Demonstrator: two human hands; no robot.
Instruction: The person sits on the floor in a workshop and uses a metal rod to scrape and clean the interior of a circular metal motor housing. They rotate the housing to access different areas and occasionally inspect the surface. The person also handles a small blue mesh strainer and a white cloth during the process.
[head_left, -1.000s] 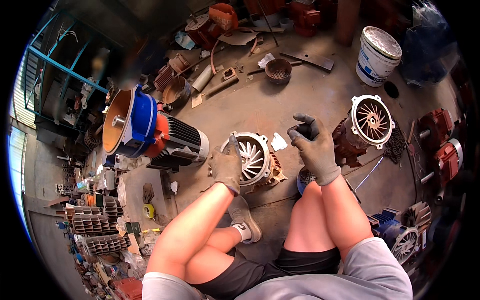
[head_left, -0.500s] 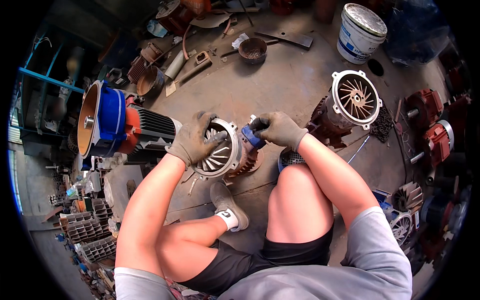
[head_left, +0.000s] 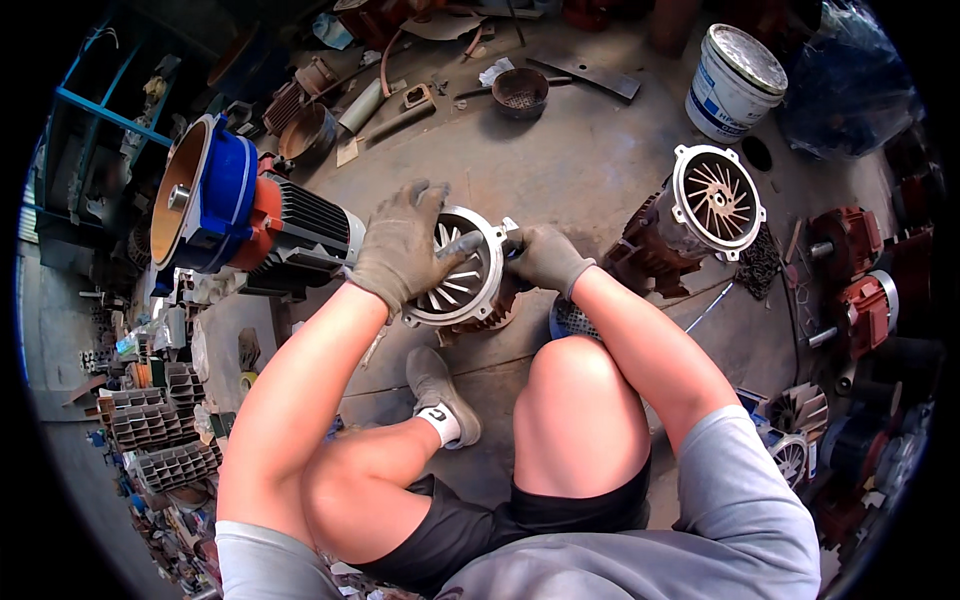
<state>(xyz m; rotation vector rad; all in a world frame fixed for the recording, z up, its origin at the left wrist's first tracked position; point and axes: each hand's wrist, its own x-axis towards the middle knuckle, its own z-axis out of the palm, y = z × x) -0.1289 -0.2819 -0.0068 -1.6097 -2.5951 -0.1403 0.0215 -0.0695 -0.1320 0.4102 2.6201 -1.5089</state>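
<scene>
An electric motor (head_left: 484, 262) stands on end between my hands, its pale metal rim and slanted fan blades tilted toward me. My gloved left hand (head_left: 402, 245) rests against the rim's left side. Its fingers are stretched up and apart, and the thumb reaches over the blades. At the motor's right side my gloved right hand (head_left: 548, 258) is closed, fingers bent, on a small blue box that it now mostly hides. A second upright motor (head_left: 718, 201) with a similar bladed end stands to the right. On the left lies a large motor (head_left: 300, 222) with a blue flange.
A white bucket (head_left: 735, 82) stands at the far right beside dark plastic wrapping (head_left: 845, 85). A rusty bowl (head_left: 520, 93) and a flat metal bar (head_left: 592, 80) lie at the back. Finned metal parts (head_left: 165, 440) fill the left side, red motors (head_left: 862, 310) the right.
My left hand has lifted and its fingers have straightened and spread. The motor's bladed end has shifted right. My right hand has turned and lowered over the blue box, covering more of it.
</scene>
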